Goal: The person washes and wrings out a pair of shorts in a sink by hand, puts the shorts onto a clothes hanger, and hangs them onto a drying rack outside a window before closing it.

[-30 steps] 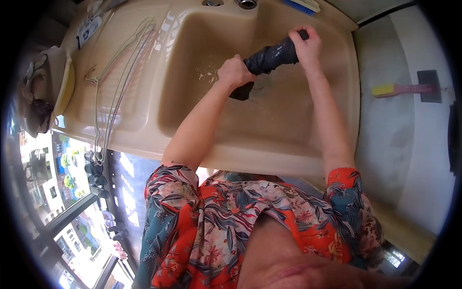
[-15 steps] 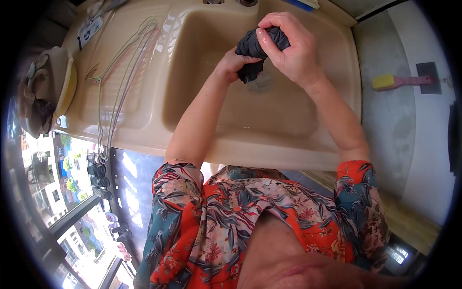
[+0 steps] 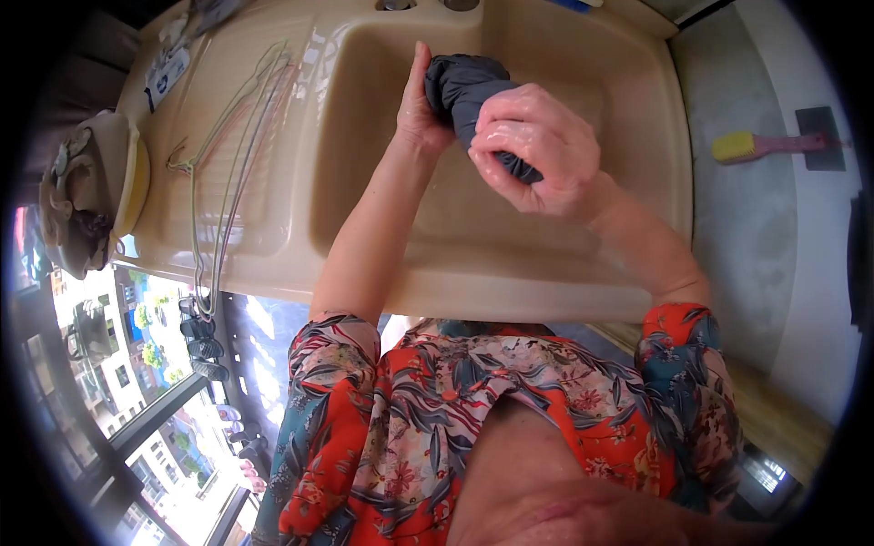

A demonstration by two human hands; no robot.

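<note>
One dark cloth point(image 3: 466, 84) between the sink's edges point(image 3: 510, 300) fills the clenched right hand point(image 3: 551, 150), touching the left hand point(image 3: 421, 111), whose grip is unclear.

Hangers point(image 3: 225, 211) on beige drainboard point(image 3: 273, 182)

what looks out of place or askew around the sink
Only the wire hangers look slightly askew: they lie on the drainboard with their ends jutting past its front edge. Nothing looks clearly spilled or damaged.
</note>
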